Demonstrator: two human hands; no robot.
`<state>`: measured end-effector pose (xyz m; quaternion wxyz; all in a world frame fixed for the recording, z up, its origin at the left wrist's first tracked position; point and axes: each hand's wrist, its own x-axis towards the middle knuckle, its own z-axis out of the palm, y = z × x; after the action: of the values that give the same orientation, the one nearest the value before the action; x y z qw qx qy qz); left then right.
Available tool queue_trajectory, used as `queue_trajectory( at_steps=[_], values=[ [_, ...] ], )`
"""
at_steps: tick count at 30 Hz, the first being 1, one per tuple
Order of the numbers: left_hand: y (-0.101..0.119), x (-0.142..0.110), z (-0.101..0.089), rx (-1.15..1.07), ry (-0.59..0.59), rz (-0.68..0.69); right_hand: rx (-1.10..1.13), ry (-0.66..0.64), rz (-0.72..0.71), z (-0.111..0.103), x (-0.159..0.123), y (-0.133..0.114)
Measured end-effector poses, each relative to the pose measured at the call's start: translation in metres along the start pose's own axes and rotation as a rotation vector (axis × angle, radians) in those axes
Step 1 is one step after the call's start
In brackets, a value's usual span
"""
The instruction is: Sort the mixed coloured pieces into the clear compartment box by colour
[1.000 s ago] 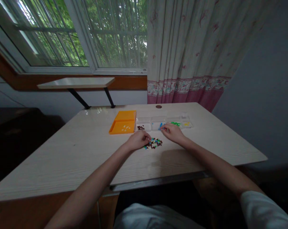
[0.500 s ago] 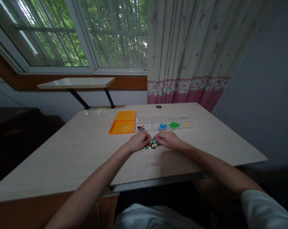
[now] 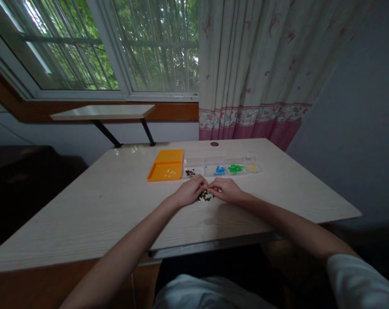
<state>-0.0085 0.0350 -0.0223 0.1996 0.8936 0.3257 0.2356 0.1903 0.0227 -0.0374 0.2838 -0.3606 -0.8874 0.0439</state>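
Head camera view showed both bare hands meeting over a small heap of mixed pieces (image 3: 205, 197) on the pale worktop (image 3: 117, 206), between its near and far edges. The left hand (image 3: 191, 190) rested at the heap's left side, its fingers curled and drawn in narrowly; whether they gripped a piece could not be told. The right hand (image 3: 225, 189) came in from the other side, thumb and fingers bent close together, with a tiny yellow-orange spot near the fingertips, too small to tell whether it was held. The heap, brown, white and a few other colours, lay partly covered by the hands. Beyond them, toward the far edge, an open orange case (image 3: 166, 157) held loose white pieces (image 3: 170, 173). Just right of it, a row of clear boxes (image 3: 215, 160) ran toward the right edge, carrying brown pieces (image 3: 190, 172), blue pieces (image 3: 219, 171), green pieces (image 3: 235, 168) and yellow pieces (image 3: 252, 167), in that order. A dark round disc (image 3: 214, 144) sat near the far edge, and a raised shelf (image 3: 104, 112) stood by the far left corner.
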Motion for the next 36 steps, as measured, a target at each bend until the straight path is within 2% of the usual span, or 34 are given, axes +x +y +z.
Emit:
queue_trajectory(
  at_steps=[4,8,12,17,24,27,30,32,36],
  values=[
    [0.003,0.001,0.000,-0.026,0.020,-0.002,0.000,0.042,-0.021,0.001,0.000,0.001],
    [0.004,0.004,-0.003,-0.068,0.096,-0.025,-0.003,0.147,-0.051,-0.001,0.000,0.006],
    [-0.004,0.003,-0.009,0.045,0.154,-0.109,-0.068,0.257,-0.060,-0.014,0.000,0.019],
    [-0.013,-0.004,-0.019,0.251,0.057,-0.147,-0.176,0.351,-0.043,-0.035,-0.003,0.037],
    [-0.016,-0.006,-0.020,0.263,-0.045,-0.063,-0.243,0.375,-0.030,-0.043,-0.004,0.036],
    [-0.017,-0.005,-0.020,0.289,-0.073,-0.042,-0.266,0.334,-0.038,-0.045,-0.003,0.035],
    [-0.018,-0.005,-0.020,0.316,-0.106,-0.031,-0.290,0.213,-0.004,-0.055,-0.001,0.044],
    [-0.019,-0.006,-0.020,0.307,-0.113,-0.032,-0.309,0.084,0.078,-0.068,-0.003,0.058],
    [-0.018,-0.006,-0.021,0.250,-0.126,-0.017,-0.391,-0.104,0.376,-0.100,-0.018,0.101]
  ],
)
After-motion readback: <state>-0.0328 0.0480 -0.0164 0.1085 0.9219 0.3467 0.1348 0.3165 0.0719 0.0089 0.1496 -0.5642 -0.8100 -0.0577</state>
